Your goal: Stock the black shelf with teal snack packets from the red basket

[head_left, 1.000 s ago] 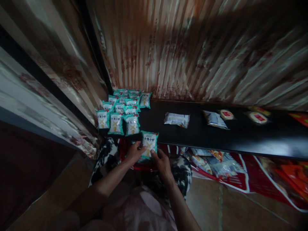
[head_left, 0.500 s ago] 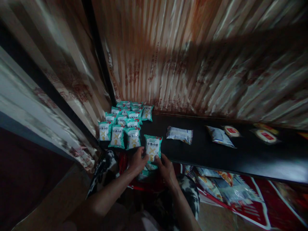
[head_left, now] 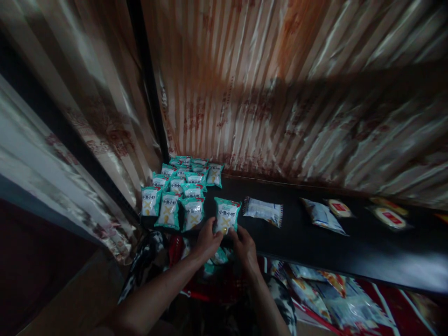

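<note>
Between my two hands is a teal and white snack bag [head_left: 227, 214], upright with its printed front toward me. My left hand [head_left: 208, 240] grips its lower left corner, and my right hand [head_left: 242, 242] pinches the lower right, thumb in front. To the left, similar teal snack bags [head_left: 170, 210] stand in overlapping rows on the black shelf [head_left: 297, 238]. A white and blue packet [head_left: 263, 211] lies flat just right of the held bag. Below the shelf edge, more teal bags [head_left: 219, 256] show in a red bag, partly hidden by my forearms.
Another white packet [head_left: 322, 217], a round pastry packet [head_left: 339, 208] and a second round packet [head_left: 390, 217] lie farther right. A striped curtain [head_left: 245, 102] hangs behind, with a dark post [head_left: 149, 79] at the left corner. Below, a red bag [head_left: 381, 298] holds several packets.
Both hands have carried the held snack bag slightly right and forward over the shelf, close to the white and blue packet. The view has shifted a little; the other bags stay in place.
</note>
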### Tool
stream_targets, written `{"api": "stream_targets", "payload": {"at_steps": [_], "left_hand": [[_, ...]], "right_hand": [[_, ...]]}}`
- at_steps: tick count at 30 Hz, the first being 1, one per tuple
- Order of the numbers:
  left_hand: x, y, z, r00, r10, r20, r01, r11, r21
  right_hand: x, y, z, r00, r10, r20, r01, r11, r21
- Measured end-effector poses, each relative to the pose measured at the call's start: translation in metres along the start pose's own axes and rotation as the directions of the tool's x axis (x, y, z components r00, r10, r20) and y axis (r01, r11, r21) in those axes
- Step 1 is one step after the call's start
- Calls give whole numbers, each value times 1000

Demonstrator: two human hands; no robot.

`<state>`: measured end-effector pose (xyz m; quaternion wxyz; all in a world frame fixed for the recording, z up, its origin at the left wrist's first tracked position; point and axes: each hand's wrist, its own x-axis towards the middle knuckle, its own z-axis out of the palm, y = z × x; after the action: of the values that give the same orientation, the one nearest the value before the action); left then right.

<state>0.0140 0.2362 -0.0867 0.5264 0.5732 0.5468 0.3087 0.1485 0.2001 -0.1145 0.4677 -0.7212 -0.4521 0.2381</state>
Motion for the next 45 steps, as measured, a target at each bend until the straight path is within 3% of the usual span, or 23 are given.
{"api": "stream_targets", "payload": {"at_steps": [17, 45], "left_hand": [[15, 19, 5, 1000, 15, 5, -15, 997, 71], [90, 23, 21, 994, 21, -111, -7, 991, 131]], "right_hand": [[36, 5, 25, 997, -13, -81, 6, 995, -95], [106, 9, 61, 986, -145, -84, 131, 979, -159]]}}
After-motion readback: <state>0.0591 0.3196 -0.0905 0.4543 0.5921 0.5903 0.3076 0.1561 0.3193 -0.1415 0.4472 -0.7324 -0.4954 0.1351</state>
